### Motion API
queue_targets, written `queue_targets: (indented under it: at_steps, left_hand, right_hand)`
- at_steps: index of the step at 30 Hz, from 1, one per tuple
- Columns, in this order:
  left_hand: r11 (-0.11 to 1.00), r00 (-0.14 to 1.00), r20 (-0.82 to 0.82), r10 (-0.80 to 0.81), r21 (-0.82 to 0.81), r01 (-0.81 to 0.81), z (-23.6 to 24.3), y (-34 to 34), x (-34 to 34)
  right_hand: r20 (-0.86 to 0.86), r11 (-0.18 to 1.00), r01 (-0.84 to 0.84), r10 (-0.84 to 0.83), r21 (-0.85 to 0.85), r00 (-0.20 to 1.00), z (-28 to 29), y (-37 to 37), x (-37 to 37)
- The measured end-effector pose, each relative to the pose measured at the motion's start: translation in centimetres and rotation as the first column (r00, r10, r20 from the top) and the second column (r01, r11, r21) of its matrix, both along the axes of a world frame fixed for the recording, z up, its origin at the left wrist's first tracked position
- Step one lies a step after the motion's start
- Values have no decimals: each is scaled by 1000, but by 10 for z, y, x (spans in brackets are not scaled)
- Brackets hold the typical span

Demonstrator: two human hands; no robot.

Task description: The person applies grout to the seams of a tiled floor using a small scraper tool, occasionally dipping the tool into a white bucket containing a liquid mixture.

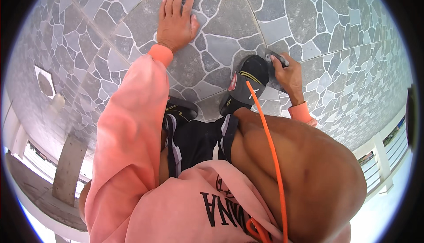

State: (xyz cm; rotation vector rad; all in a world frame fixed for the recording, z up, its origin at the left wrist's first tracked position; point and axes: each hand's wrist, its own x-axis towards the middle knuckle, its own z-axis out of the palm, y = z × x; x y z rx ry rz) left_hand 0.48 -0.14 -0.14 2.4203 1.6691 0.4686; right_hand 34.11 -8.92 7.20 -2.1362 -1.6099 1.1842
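Note:
My left hand [176, 24] lies palm down on the grey crazy-paving patterned tile floor [229, 22], fingers stretched out, in a pink sleeve. My right hand [287, 76] grips a flat dark metal trowel [277, 84] low over the floor, just right of my foot in a black slide sandal [242, 84]. The other sandal [181, 109] is partly hidden by my left arm. An orange cord [269, 137] runs from beside the right sandal over my leg to my chest.
A square plate with a round centre [44, 82] sits at the far left, with a small pale blurred object [56, 106] below it. Concrete posts and white railings [380, 154] line both lower sides. My bare right knee [335, 168] is raised at the lower right.

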Motion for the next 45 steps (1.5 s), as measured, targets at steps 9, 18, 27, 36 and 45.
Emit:
queue_targets:
  at_steps: [9,18,27,36,45]
  left_hand:
    - [1000,1000,2,-11,3,11,1,9,-1]
    - [1000,1000,-25,6,-21,-6,-1,3,-4]
    - [999,1000,-6,8,-43,-8,3,1,-4]
    - [999,1000,29,10,-46,-9,2,3,-3]
    - [999,1000,2,8,-44,-8,2,-2,-4]
  right_hand:
    - [-55,998,-40,38,-40,998,2,24,-5]
    - [38,962,-243,250,-127,968,10,136,-11]
    - [68,944,-328,329,-31,942,5,155,-32]
    - [69,973,-227,230,-44,971,3,169,-24]
    - [60,944,-327,329,-41,942,3,169,-57]
